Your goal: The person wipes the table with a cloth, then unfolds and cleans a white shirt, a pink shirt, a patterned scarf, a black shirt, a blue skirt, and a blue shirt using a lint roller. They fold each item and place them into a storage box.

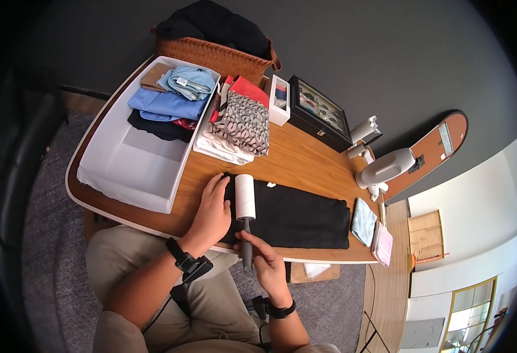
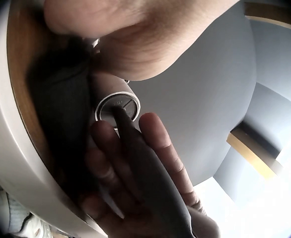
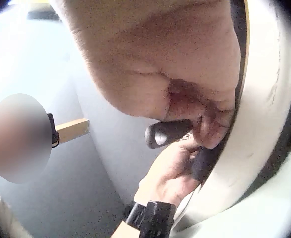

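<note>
A folded black garment lies along the table's near edge. On its left part rests a white lint roller, whose dark handle points toward the person. The right hand pinches that handle between thumb and fingers; in the left wrist view its fingers lie on both sides of it. My left hand rests flat on the garment's left end, fingers extended, beside the roller. In the right wrist view the left hand appears beyond the handle's end.
A white bin with folded clothes stands left, beside a stack of folded clothes. Behind are a woven basket, a small white box and a black display case. A bottle, mirror and small cloths are at right.
</note>
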`<state>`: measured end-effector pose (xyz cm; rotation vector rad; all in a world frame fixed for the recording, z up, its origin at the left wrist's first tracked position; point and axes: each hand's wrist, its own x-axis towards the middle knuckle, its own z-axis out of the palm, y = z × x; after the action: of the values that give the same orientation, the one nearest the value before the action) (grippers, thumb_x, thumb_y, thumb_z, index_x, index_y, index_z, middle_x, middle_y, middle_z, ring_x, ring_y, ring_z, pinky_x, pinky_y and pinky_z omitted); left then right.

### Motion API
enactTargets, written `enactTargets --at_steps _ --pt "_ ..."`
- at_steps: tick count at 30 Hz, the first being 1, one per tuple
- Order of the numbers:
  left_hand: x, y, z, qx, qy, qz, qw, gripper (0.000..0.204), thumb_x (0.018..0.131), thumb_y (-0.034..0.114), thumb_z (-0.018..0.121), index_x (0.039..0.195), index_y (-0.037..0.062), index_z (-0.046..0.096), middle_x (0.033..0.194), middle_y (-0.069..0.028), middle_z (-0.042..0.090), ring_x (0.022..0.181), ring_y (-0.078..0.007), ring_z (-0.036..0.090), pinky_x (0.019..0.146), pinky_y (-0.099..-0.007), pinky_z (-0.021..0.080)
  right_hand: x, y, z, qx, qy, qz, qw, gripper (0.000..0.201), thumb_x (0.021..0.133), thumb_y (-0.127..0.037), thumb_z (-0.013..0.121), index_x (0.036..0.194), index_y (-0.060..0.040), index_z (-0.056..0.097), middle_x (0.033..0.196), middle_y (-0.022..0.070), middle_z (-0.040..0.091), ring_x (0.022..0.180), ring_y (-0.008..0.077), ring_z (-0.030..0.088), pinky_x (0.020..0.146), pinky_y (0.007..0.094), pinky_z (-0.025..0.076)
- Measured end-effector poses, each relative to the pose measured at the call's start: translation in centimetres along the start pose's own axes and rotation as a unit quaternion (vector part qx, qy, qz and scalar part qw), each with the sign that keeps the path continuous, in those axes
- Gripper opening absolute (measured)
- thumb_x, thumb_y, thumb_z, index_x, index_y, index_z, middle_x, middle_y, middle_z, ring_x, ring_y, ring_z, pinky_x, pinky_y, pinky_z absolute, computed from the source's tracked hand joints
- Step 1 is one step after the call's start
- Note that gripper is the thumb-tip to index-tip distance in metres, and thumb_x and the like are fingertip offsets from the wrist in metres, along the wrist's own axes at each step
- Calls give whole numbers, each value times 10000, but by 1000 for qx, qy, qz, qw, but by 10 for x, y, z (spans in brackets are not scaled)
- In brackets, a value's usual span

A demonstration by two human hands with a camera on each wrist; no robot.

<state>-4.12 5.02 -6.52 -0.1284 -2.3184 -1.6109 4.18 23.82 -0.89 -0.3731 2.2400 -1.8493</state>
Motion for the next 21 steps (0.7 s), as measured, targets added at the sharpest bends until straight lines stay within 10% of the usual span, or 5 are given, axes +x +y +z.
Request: enactTargets --at_steps 5,8,21 --pt "0 -2 1 7 -2 5 1000 596 975 -87 581 1548 -85 419 1639 -282 384 1532 -465 380 1280 -494 359 1 -2 8 154 28 88 984 499 989 144 467 1453 21 605 1337 165 695 942 162 712 810 288 558" --pt "-1 -3 3 6 15 5 1000 603 969 -95 597 1551 -37 447 1643 -246 417 1541 -439 401 1283 -471 353 4 -3 26 -173 118 4 978 338 1112 -102 617 1407 21 509 1080 123 719 795 182 665 677 313 532" --pt "0 3 1 22 0 -8 1000 582 995 -90 578 1560 -61 441 1649 -255 405 1541 -434 401 1280 -457 363 13 -2 11 -454 138 -77 877 456 1001 -29 656 1439 69 574 1041 265 661 833 446 692 703 504 582"
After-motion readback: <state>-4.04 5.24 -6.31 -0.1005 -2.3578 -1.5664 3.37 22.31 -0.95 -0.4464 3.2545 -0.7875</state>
